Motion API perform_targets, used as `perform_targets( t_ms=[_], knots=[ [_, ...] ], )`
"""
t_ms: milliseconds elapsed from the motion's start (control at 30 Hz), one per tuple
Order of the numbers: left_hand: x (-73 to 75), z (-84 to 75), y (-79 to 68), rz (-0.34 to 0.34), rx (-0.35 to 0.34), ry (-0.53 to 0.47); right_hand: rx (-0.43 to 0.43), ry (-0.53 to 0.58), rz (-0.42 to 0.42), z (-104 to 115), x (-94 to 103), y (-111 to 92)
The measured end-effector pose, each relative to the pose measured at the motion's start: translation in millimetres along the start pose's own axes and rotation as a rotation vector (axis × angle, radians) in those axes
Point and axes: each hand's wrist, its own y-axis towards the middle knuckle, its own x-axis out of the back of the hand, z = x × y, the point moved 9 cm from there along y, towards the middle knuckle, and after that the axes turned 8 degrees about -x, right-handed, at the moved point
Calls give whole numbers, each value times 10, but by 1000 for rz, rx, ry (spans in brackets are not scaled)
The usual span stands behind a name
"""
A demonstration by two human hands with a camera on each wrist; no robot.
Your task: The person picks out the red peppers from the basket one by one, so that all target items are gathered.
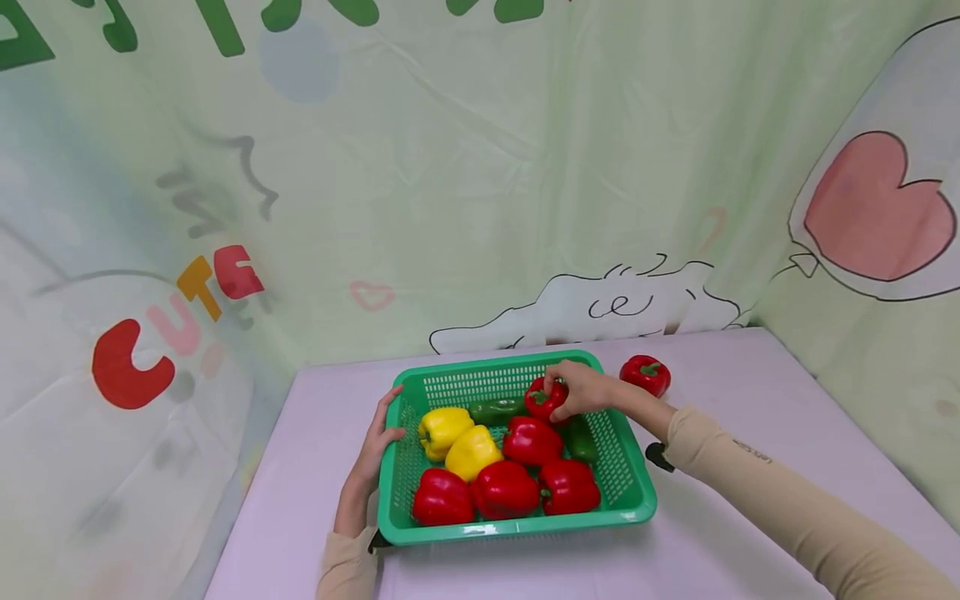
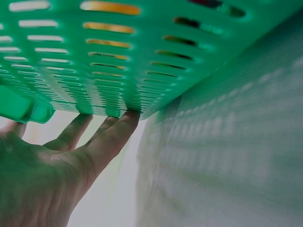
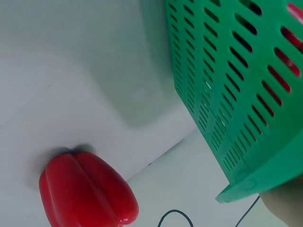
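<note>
A green plastic basket [image 1: 517,527] holds several red bell peppers [image 1: 506,490], two yellow bell peppers [image 1: 474,452] and dark green elongated vegetables [image 1: 495,411]. At its back right, my right hand [image 1: 581,390] pinches a red bell pepper [image 1: 542,402] inside the basket, thumb and fingers on either side. My left hand [image 1: 375,442] rests against the basket's left side, thumb and a fingertip at the rim. In the left wrist view its fingers [image 2: 111,139] look straight along the slotted wall. Only a sliver of the right hand [image 3: 286,201] shows in the right wrist view.
Another red bell pepper [image 1: 645,375] lies on the table just right of the basket, close to my right forearm. The pale lilac table [image 1: 720,400] meets a printed curtain [image 1: 420,208] at the back and sides.
</note>
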Motion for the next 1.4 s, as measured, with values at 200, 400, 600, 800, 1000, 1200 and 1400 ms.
perform_targets(
  t_ms=[200,400,600,800,1000,1200,1400],
  knots=[
    [-12,22,-14,13,3,-4,7,-19,-35,-27,-19,-9],
    [-5,-2,0,0,-9,19,-54,-54,-41,-83,2,-11],
    [2,-11,9,-7,2,19,-39,-44,-51,-77,32,-36],
    [6,-8,12,-6,-5,15,-20,-42,-44,-93,21,-16],
    [-19,-14,12,6,-6,10,-22,-38,-57,-103,-1,-28],
    [5,20,-24,5,8,15,-10,-18,-93,-85,-8,-74],
    [-4,5,-16,10,1,14,3,-11,-135,-117,20,-99]
  ],
)
